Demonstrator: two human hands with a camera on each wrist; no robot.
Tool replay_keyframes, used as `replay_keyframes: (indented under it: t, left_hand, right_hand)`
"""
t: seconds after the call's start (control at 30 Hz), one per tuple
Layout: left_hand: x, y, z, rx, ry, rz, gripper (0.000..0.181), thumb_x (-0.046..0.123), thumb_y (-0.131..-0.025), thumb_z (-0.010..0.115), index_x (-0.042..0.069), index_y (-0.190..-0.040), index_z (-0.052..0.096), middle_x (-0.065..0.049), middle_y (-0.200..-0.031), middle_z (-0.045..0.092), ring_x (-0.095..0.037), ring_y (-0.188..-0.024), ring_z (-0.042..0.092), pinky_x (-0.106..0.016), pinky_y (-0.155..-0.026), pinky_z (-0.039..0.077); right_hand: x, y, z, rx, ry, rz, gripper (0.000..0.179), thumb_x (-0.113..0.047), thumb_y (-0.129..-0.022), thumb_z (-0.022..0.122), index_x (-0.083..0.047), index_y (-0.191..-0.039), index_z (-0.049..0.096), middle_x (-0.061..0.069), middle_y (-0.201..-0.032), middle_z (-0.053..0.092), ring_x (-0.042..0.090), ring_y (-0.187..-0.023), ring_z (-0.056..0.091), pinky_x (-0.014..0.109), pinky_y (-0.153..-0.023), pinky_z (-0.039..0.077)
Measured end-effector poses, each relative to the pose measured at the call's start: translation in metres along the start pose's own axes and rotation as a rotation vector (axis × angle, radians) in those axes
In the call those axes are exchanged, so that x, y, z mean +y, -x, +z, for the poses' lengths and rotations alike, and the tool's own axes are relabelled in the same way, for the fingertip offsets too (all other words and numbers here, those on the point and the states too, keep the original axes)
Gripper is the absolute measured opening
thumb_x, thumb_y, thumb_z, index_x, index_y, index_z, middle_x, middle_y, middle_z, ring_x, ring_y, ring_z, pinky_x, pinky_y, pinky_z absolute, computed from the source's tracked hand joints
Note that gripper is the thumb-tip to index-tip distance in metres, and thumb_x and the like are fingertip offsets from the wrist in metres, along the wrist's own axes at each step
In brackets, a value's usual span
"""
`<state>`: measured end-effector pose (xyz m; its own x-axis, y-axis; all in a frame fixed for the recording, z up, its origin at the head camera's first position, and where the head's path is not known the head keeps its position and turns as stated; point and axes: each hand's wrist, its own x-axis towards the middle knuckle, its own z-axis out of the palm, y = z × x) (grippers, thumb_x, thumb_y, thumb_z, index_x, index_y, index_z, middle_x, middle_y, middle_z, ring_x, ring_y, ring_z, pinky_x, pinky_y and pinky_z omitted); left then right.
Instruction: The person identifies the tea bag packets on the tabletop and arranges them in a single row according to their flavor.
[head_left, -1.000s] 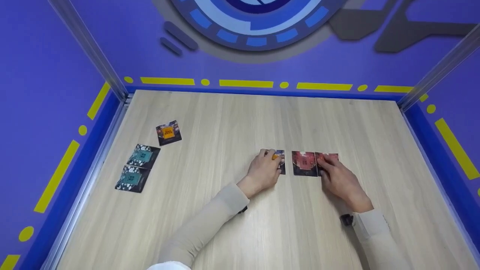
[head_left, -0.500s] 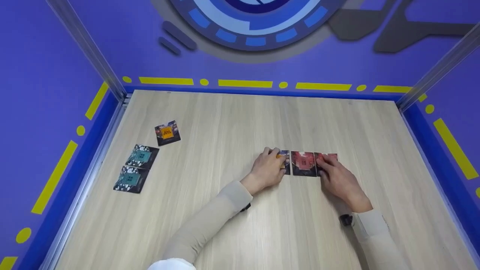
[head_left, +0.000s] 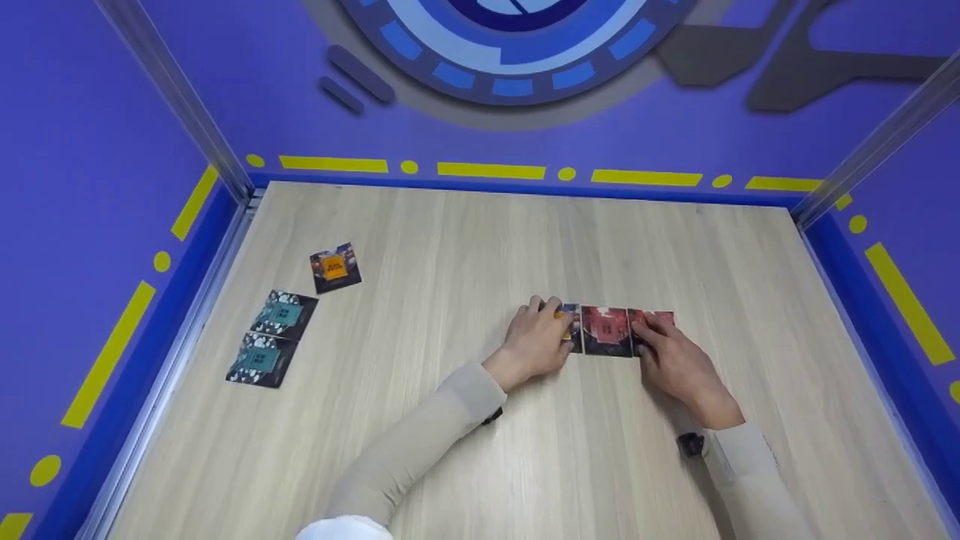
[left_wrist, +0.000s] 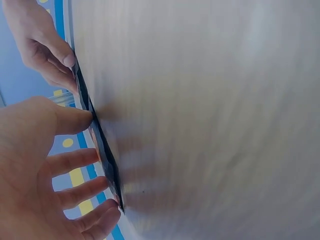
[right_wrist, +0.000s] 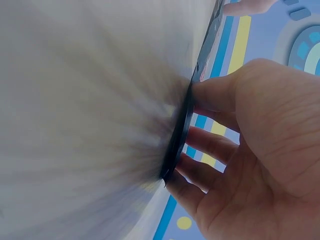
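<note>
In the head view, my left hand [head_left: 534, 341] rests on a flat square packet with an orange label [head_left: 573, 330], covering most of it. My right hand [head_left: 686, 367] touches a red-and-black packet [head_left: 663, 319] with thumb and fingertips. Between the hands lies another red-and-black packet [head_left: 606, 331], edge to edge with its neighbours or nearly so. The left wrist view shows spread fingertips [left_wrist: 102, 182] and the thumb against the dark, thin packet [left_wrist: 106, 155]. From the right wrist, lightly bent fingers [right_wrist: 212, 142] and the thumb meet the packet's upper face [right_wrist: 178, 135].
On the left of the wooden table [head_left: 450, 247] lie two teal-labelled packets, an upper one [head_left: 285, 313] and a lower one [head_left: 261, 360], end to end. Another orange-labelled packet [head_left: 336, 268] lies tilted behind them. Blue-purple panels [head_left: 480, 142] surround the table's back and sides.
My left hand has slid the orange-labelled packet a little to the right, up to the red pair, then stayed nearly still. My right hand has kept its place on the outer red packet.
</note>
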<state>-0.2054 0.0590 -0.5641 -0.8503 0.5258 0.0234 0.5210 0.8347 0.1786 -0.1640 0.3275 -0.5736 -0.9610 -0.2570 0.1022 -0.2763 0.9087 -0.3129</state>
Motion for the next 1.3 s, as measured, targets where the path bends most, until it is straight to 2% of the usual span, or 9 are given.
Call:
replay_keyframes:
  t: [0.27,0.57,1.03,1.3]
  left_hand:
    - [-0.008,0.002,-0.006,0.037,0.004,0.015,0.044,0.043,-0.103,0.066,0.018,-0.139,0.069,-0.007,-0.144,0.062,-0.029,-0.126,0.059,-0.042,-0.096,0.054]
    - [-0.034,0.006,-0.014,0.077,0.061,-0.021,0.045,0.039,-0.103,0.067,0.016,-0.142,0.066,-0.008,-0.147,0.061,-0.033,-0.133,0.057,-0.047,-0.106,0.053]
    - [-0.104,0.024,-0.03,0.145,0.143,-0.157,0.048,0.032,-0.104,0.067,0.01,-0.147,0.062,-0.014,-0.151,0.059,-0.039,-0.139,0.054,-0.052,-0.115,0.048]
    - [-0.147,0.036,-0.041,0.205,0.163,-0.23,0.046,0.027,-0.105,0.068,0.007,-0.146,0.063,-0.016,-0.148,0.059,-0.043,-0.137,0.053,-0.056,-0.112,0.048]
  right_hand:
    - [0.0,0.001,0.0,-0.018,0.007,0.006,0.045,-0.009,-0.103,0.063,0.005,-0.146,0.06,0.031,-0.152,0.055,0.05,-0.14,0.055,0.062,-0.111,0.049]
    - [0.0,0.002,-0.002,-0.02,0.013,0.023,0.046,-0.009,-0.104,0.064,0.004,-0.147,0.06,0.03,-0.152,0.055,0.049,-0.14,0.055,0.061,-0.113,0.048]
    - [0.001,0.002,0.0,-0.017,-0.005,0.018,0.045,-0.008,-0.103,0.064,0.004,-0.147,0.061,0.03,-0.152,0.055,0.05,-0.14,0.055,0.062,-0.112,0.049]
    - [0.0,-0.001,-0.001,-0.019,0.002,0.012,0.045,-0.008,-0.104,0.063,0.005,-0.147,0.06,0.03,-0.153,0.054,0.05,-0.141,0.054,0.062,-0.112,0.049]
